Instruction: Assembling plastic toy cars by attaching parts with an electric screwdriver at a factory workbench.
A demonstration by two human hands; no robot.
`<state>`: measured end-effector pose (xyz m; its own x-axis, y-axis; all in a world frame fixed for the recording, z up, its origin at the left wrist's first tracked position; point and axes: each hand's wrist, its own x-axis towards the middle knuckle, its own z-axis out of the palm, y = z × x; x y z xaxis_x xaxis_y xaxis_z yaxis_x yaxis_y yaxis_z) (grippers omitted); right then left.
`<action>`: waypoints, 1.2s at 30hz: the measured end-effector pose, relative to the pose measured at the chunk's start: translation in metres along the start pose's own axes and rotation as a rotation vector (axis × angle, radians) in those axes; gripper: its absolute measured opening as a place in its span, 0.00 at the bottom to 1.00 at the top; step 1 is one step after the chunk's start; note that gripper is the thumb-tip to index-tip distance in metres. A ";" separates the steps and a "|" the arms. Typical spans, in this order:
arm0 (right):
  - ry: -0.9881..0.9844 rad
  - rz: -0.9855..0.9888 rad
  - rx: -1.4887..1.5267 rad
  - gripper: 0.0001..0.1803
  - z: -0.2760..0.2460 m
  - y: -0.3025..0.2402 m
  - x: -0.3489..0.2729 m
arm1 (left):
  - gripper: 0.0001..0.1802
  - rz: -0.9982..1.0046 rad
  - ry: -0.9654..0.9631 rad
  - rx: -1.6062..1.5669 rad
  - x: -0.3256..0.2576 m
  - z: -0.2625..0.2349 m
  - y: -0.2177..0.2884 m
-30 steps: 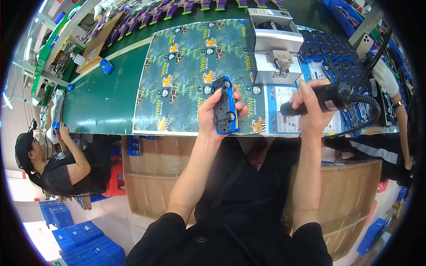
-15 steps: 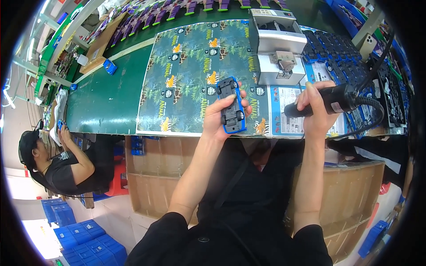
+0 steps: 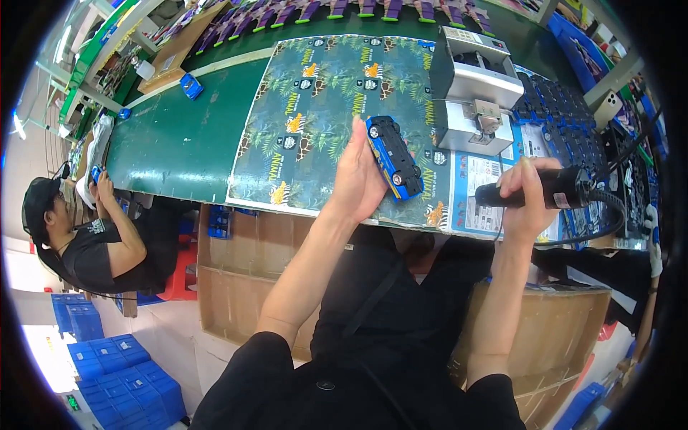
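Observation:
My left hand (image 3: 358, 175) holds a blue toy car (image 3: 395, 156) with its black underside and wheels turned toward me. The thumb is stretched out along the near end of the car, and the other fingers are hidden behind it. In my right hand (image 3: 529, 197) is a black corded electric screwdriver (image 3: 566, 189), lying almost level with its narrow end to the left. My fingers wrap around its body, and its coiled cable hangs off to the right. Both hands are over the front edge of the workbench, a short way apart.
A silver screw feeder (image 3: 479, 89) stands on the patterned sheet (image 3: 322, 107) covering the green bench (image 3: 179, 154). Rows of dark toy car parts (image 3: 573, 136) lie at the right. Another blue car (image 3: 191, 86) sits at the left. A co-worker (image 3: 86, 236) sits at the far left.
The toy car has turned and tilted in my left hand, and the thumb has come off its underside. My right hand still holds the screwdriver. The whole view has shifted slightly.

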<state>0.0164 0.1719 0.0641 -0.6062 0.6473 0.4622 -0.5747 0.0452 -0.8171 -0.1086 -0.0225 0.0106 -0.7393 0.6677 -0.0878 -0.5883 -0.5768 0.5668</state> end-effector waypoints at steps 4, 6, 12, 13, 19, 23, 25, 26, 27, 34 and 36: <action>-0.038 0.006 -0.016 0.06 0.000 0.002 -0.002 | 0.26 0.070 0.069 0.528 -0.001 0.005 0.007; -0.056 0.008 -0.048 0.05 -0.002 0.003 -0.003 | 0.27 0.255 0.027 0.835 0.004 0.004 0.014; -0.054 -0.008 -0.035 0.05 -0.006 0.002 -0.002 | 0.30 0.571 -0.014 1.419 0.015 -0.014 0.028; -0.036 0.002 -0.053 0.05 -0.002 -0.001 -0.004 | 0.30 0.614 -0.060 1.446 0.014 -0.015 0.031; -0.100 -0.010 -0.076 0.06 -0.003 0.005 -0.002 | 0.28 0.650 -0.213 1.836 0.001 -0.029 0.071; -0.112 -0.006 -0.063 0.06 -0.004 0.003 -0.002 | 0.29 0.547 -0.382 2.371 -0.011 -0.049 0.113; -0.070 -0.005 -0.075 0.06 -0.005 0.003 -0.003 | 0.35 0.455 -0.396 2.399 -0.021 -0.066 0.137; -0.083 -0.013 -0.088 0.06 -0.010 0.006 -0.003 | 0.37 0.578 -0.431 2.456 -0.029 -0.077 0.148; -0.081 -0.009 -0.083 0.06 -0.009 0.006 -0.004 | 0.39 0.699 -0.465 2.509 -0.038 -0.089 0.161; -0.111 -0.005 -0.081 0.07 -0.011 0.010 -0.004 | 0.52 0.624 0.359 2.742 -0.118 -0.187 0.287; -0.148 -0.021 -0.073 0.06 -0.009 0.013 -0.003 | 0.55 0.651 0.559 2.686 -0.138 -0.223 0.290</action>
<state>0.0158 0.1774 0.0489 -0.6718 0.5268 0.5207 -0.5502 0.1159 -0.8270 -0.2503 -0.3865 0.0044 -0.7451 0.4653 0.4779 0.4231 0.8836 -0.2006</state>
